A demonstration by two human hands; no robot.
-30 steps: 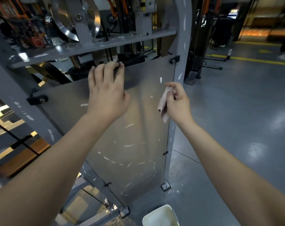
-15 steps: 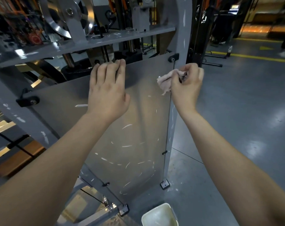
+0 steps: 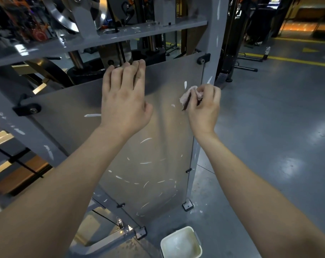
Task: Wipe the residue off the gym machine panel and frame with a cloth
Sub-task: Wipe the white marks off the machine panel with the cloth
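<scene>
While we wipe, right hand: fingers curled tight round the bunched pink cloth, pressing it to the panel's right edge.
Left hand: fingers nearly straight and together, flat on the panel, tips at its top edge (bracing it, we judge).
Change: half a second ago our right hand was up by the corner bracket; it has come down along the edge, while the left has stayed put.
Meaning: we judge a downward stroke is under way. The white streak just beside the cloth remains, as do many lower ones and those on the frame post.
Outward: a white tub stands on the floor below the panel.
Writing: small pale lettering on the black post, too blurred for us to read.
</scene>
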